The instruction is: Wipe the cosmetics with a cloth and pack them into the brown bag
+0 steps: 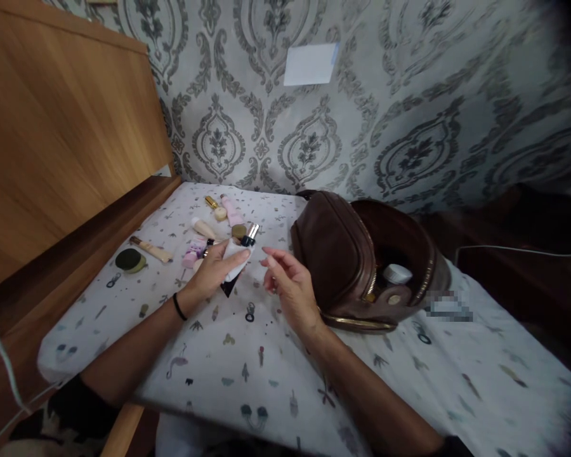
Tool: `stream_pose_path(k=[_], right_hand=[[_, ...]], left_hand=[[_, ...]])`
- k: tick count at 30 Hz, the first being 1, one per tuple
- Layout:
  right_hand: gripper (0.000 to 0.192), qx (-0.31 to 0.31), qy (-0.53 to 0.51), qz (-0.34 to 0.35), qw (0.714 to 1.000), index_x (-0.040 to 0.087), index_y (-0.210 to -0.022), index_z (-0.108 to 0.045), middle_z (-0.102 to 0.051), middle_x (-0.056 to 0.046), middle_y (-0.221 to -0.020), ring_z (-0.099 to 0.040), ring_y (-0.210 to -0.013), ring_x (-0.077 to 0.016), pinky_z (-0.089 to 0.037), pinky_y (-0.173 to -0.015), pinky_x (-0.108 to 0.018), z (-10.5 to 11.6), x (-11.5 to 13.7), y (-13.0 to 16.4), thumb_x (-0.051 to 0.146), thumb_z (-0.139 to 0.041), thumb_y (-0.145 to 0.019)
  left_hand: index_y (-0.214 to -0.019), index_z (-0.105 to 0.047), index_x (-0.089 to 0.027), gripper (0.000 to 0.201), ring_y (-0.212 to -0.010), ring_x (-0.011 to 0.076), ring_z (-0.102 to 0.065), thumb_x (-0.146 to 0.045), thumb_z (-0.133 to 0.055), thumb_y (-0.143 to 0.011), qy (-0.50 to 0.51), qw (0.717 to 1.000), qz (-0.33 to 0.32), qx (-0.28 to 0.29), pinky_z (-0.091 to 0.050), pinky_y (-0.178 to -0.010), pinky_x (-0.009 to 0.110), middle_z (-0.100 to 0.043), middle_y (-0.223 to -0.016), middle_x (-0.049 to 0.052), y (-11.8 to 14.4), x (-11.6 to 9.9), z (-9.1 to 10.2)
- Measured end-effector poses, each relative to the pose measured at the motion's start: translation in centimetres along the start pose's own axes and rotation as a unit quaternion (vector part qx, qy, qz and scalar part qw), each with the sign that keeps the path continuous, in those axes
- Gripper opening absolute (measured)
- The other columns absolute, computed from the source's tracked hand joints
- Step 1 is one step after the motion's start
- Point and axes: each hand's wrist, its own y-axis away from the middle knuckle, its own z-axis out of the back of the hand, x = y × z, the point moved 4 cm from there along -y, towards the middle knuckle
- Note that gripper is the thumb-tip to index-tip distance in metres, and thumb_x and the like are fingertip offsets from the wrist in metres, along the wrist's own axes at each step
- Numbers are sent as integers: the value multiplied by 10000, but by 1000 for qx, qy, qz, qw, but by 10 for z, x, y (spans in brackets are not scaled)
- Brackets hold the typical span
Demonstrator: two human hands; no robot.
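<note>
My left hand point(211, 269) is closed around a small dark bottle point(227, 288) with a black collar and a shiny top point(253, 231). A white, cloth-like piece point(236, 260) covers part of the bottle under my thumb; whether it is a wipe or a tissue I cannot tell. My right hand point(292, 284) is just to the right, fingers loosely curled and apart, with nothing visible in them. Near my left hand lie a pink-and-purple container point(193, 251), a beige tube point(204, 228), a pink tube point(231, 210) and a round gold-toned lid point(238, 231).
A brown leather bag point(335, 247) stands unzipped on the right, a white item point(397, 274) inside. At left lie a dark round compact point(128, 259) and a slim tube point(153, 249). A wooden panel point(71, 127) borders the patterned tablecloth point(261, 393); a papered wall point(309, 139) stands behind.
</note>
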Motion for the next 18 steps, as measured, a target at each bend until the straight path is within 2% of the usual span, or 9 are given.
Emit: stream_pose_path(k=[3,8,13,18], right_hand=[[443,2,-13,10,1000,186,-1048,-671,-607,20,-783,-461,-484,-53,-347,-437,-207,1,7,-2,496,-748,-741],[373,3,-18,-3,1000,180,-907,-664,-576,42,-713,-465,-493,-51,-341,-436,-189,1,6,-2,482,-770,-716],[338,-2,-17,0,1000,180,-784,-629,-512,68,-538,-431,-461,-59,-332,-435,-182,2,5,-3,480,-771,-720],[338,26,-12,-6,1000,171,-805,-661,-535,50,-555,-444,-476,-67,-348,-440,-189,-1,5,-2,480,-772,-727]], left_hand=[[-837,-553,-165,339,-579,89,-435,-484,-667,-821,-75,996,-29,47,-356,-547,211,-501,-663,-52,2,-2,-5],[-799,-532,-169,343,-658,107,-443,-499,-583,-875,-137,982,-65,115,-371,-606,223,-476,-712,-42,7,-4,-15],[-699,-516,-171,458,-545,104,-439,-577,-481,-909,-143,984,-19,106,-342,-519,228,-504,-606,-35,7,2,-15],[-666,-599,-138,603,-472,104,-445,-696,-468,-856,-100,991,46,80,-330,-447,229,-525,-529,-12,4,8,-13]])
